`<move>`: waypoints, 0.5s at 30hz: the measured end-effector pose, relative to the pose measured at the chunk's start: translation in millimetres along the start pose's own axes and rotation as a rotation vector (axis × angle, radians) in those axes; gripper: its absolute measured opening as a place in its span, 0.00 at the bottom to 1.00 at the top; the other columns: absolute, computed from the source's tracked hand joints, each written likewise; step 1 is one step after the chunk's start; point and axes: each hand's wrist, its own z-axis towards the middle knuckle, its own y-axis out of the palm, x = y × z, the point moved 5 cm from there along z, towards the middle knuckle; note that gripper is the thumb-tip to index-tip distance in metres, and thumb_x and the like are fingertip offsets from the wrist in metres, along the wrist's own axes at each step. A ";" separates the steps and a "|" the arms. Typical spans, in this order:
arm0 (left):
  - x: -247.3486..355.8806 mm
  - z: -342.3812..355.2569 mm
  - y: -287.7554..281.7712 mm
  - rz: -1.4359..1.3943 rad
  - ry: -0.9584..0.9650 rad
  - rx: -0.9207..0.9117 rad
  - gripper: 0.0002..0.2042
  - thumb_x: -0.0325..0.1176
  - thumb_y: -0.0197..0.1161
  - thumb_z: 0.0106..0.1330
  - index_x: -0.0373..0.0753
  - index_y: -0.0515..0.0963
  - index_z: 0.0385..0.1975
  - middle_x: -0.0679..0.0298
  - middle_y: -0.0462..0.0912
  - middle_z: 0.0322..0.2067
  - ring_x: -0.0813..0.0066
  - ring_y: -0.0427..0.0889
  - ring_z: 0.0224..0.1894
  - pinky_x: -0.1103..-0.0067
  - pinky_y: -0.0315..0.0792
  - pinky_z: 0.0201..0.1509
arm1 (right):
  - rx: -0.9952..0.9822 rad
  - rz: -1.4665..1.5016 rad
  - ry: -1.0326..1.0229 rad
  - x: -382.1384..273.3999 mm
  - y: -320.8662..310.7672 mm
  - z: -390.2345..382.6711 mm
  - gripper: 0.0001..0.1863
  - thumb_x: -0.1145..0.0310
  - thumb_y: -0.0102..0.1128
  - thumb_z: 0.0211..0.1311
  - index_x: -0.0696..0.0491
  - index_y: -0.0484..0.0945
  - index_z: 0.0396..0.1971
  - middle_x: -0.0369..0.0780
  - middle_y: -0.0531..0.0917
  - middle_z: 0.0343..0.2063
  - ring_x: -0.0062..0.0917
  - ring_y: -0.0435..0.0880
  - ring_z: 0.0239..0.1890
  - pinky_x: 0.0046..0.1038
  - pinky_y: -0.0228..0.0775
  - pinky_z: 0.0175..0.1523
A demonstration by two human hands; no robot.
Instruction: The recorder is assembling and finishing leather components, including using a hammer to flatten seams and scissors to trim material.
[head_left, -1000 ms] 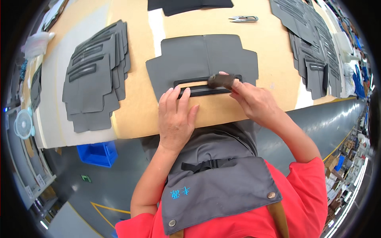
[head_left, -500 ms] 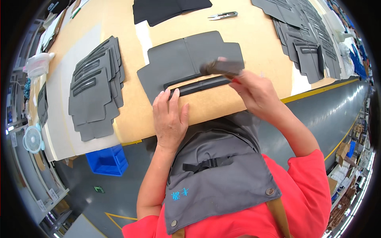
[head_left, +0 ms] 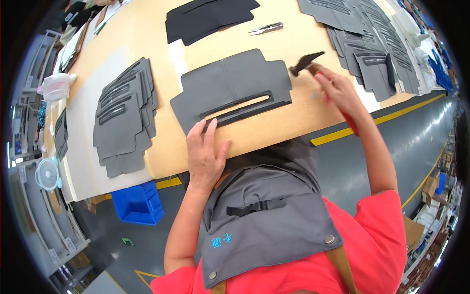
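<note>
A grey leather-like panel point(head_left: 220, 78) with a long black-edged slot lies flat on the table in front of me. My left hand point(head_left: 204, 154) rests at its near left corner, fingers spread, with fingertips on the black strip along the near edge. To the right of the panel, my right hand point(head_left: 338, 90) is closed round the red handle of a hammer point(head_left: 307, 62). The dark hammer head is raised just off the panel's right side, apart from it. Part of the handle shows below my hand.
Stacked grey slotted panels point(head_left: 117, 122) lie on the left, and more grey panels point(head_left: 364, 44) at the far right. Beyond the work lie a black panel point(head_left: 210, 22) and thread snips point(head_left: 267, 28). A blue bin point(head_left: 139, 203) stands below the table point(head_left: 274, 132).
My right hand has carried the hammer from above the panel's slot to the right, off the panel. My left hand stays at the near left corner. The view has shifted slightly.
</note>
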 end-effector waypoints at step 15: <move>-2.2 -13.4 -88.2 -0.183 0.029 -0.089 0.12 0.22 0.71 0.59 0.41 0.85 0.42 0.61 0.84 0.36 0.63 0.83 0.40 0.72 0.76 0.48 | -0.205 -0.182 -0.772 -55.1 67.9 -74.1 0.13 0.75 0.71 0.56 0.46 0.81 0.40 0.35 0.84 0.45 0.32 0.82 0.49 0.36 0.67 0.59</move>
